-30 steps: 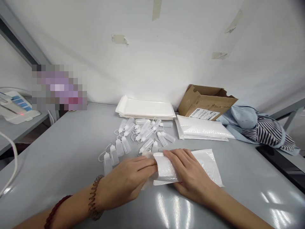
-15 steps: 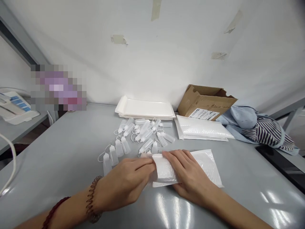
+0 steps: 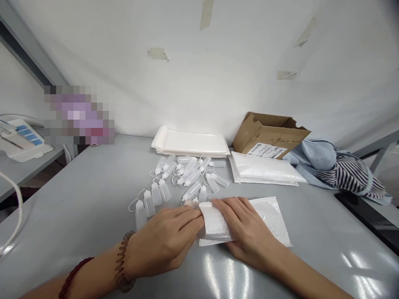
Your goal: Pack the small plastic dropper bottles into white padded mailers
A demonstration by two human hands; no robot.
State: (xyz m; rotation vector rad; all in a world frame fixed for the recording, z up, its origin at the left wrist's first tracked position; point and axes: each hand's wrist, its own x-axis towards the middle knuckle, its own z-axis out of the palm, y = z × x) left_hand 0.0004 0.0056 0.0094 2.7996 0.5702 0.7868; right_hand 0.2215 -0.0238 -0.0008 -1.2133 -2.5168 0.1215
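My left hand (image 3: 165, 243) grips the folded end of a white bubble mailer (image 3: 268, 220), its fingers pressed against the fold. My right hand (image 3: 246, 228) lies across the mailer, with its fingers on the folded part. Whether anything is inside the fold is hidden. Just beyond my left fingertips lies a loose group of translucent plastic dropper bottles (image 3: 190, 178) with white caps and small loops. A thin coiled bracelet (image 3: 123, 261) and a dark red band (image 3: 75, 272) circle my left wrist and forearm.
Behind the bottles stand a stack of white trays (image 3: 190, 145), a pile of white bubble mailers (image 3: 262, 170) and an open cardboard box (image 3: 269, 135). Blue and striped cloth (image 3: 343, 170) lies at right. A power strip (image 3: 21, 139) sits on a lower shelf at left.
Both hands stay on the mailer with only small shifts. The white flap below my left hand one second ago no longer shows.
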